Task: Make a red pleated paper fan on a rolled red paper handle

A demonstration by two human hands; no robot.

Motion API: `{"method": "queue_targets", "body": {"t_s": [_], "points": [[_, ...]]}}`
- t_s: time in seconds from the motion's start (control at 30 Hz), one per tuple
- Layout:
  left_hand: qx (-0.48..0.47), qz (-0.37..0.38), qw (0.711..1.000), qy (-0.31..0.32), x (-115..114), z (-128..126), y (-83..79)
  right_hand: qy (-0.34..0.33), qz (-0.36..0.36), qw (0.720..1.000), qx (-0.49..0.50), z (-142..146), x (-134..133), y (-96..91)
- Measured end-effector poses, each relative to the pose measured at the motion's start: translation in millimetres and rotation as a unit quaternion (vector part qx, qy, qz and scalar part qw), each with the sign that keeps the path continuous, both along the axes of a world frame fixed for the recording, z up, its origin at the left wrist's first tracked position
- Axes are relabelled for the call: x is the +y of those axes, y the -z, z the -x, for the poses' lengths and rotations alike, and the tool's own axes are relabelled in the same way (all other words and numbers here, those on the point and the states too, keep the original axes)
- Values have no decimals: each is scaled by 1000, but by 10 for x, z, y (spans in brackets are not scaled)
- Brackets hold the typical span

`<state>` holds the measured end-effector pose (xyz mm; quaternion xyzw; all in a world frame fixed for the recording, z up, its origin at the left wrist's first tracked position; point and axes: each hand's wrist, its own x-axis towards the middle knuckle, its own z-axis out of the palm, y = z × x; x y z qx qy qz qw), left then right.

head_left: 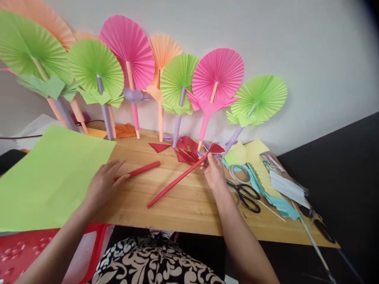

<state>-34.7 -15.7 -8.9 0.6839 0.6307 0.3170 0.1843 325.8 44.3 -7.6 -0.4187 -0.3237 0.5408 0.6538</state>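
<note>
A long, thin red paper stick slants over the table, its lower end toward me. My right hand is closed around its upper end, where a small folded red paper fan sticks out above the fingers. My left hand is low over the wood with its fingers stretched and apart. Beside its thumb lies a shorter red paper tube, its near end partly hidden by the hand; whether they touch is hard to tell. Past my right hand are red folded paper pieces.
Pleated paper fans on sticks, such as a pink one, lean along the wall. Green paper sheets cover the table's left. Black-handled scissors, a tape roll and blue and yellow paper lie right. A red stool stands below.
</note>
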Motion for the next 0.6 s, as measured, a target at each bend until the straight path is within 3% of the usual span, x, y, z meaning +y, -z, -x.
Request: {"method": "queue_targets", "body": {"t_s": [0.07, 0.1, 0.17, 0.23, 0.3, 0.47, 0.6], "points": [[-8, -56, 998, 7, -12, -169, -82, -18, 2, 1000, -5, 26, -26, -9], [-38, -47, 998, 35, -27, -288, -136, -29, 2, 1000, -8, 41, -41, -15], [-131, 37, 983, 123, -51, -582, -238, -48, 2, 999, -13, 73, -71, -29], [-209, 126, 948, 203, -40, -903, -294, -64, 1, 998, -20, 106, -100, -44], [-266, 189, 915, 236, 13, -1197, -294, -77, 1, 997, -26, 136, -128, -60], [-431, 295, 825, 218, 190, -1610, -203, -92, 0, 995, -39, 169, -166, -90], [-485, 314, 798, 171, 238, -1653, -188, -62, 9, 997, -38, 98, -120, -86]]}}
